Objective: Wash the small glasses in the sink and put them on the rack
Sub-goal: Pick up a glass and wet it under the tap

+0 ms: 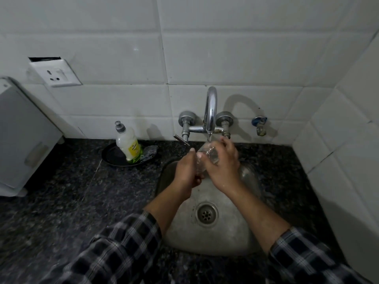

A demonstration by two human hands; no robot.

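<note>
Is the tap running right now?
On. Water falls from the tap into the small glass that the left hand and right hand hold beneath it.

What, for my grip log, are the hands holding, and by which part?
One small clear glass under the running tap: the left hand grips its lower end, the right hand wraps its side.

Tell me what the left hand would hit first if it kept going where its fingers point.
The left hand grips the glass; past that, its line runs up to the tap, probably the crossbar below the spout, before the tiled wall. Depth is unclear.
</note>
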